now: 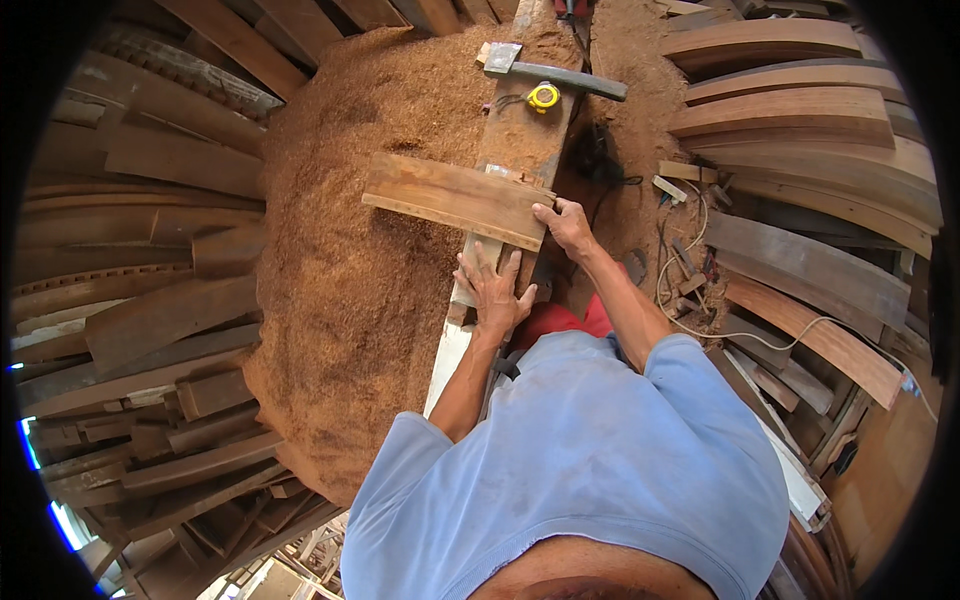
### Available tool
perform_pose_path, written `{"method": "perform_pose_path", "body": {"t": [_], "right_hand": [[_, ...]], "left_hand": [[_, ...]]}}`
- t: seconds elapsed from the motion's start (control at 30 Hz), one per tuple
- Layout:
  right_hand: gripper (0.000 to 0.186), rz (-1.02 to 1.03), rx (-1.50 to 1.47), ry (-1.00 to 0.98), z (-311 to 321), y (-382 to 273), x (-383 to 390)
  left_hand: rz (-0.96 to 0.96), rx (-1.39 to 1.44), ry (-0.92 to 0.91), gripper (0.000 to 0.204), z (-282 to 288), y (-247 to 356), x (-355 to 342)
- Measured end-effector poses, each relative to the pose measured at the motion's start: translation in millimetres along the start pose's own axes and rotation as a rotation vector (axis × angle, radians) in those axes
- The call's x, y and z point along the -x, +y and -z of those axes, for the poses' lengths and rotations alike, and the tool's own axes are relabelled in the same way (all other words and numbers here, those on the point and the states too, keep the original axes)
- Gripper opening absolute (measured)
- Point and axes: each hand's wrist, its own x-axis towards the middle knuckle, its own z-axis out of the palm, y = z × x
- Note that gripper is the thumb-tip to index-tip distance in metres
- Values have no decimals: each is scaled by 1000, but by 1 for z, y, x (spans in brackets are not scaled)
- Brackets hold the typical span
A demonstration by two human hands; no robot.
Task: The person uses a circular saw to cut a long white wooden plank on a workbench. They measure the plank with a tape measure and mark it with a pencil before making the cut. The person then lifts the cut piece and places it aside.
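Note:
A flat brown wooden board [440,195] lies crosswise over a narrow wooden bench [520,140], its left end reaching out over sawdust. My right hand [572,230] grips the board's right end, fingers bent at the corner. Below the board's near edge, my left hand [492,292] is spread out flat on the bench, fingertips close to that edge and holding nothing. Farther up the bench are a hammer [555,78] with a dark handle and a yellow tape measure [543,97].
A heap of sawdust [340,260] spreads left of the bench. Stacked planks [180,160] line the left side, and curved timber pieces [790,110] fill the right. A pale cord [740,335] winds across the right side near small wood offcuts [690,285].

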Motion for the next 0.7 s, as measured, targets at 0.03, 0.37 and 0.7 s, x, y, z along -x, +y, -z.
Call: {"method": "perform_pose_path", "body": {"t": [0.03,0.37,0.7], "right_hand": [[37,-25,10,-1,0,-2,1],[35,-49,-47,12,3,-7,-6],[37,-117,-121,-46,4,-14,-4]], "left_hand": [[5,-5,-12,81,-2,-1,-3],[37,-8,19,74,-6,3,-10],[49,-18,21,74,-7,4,-10]]}}
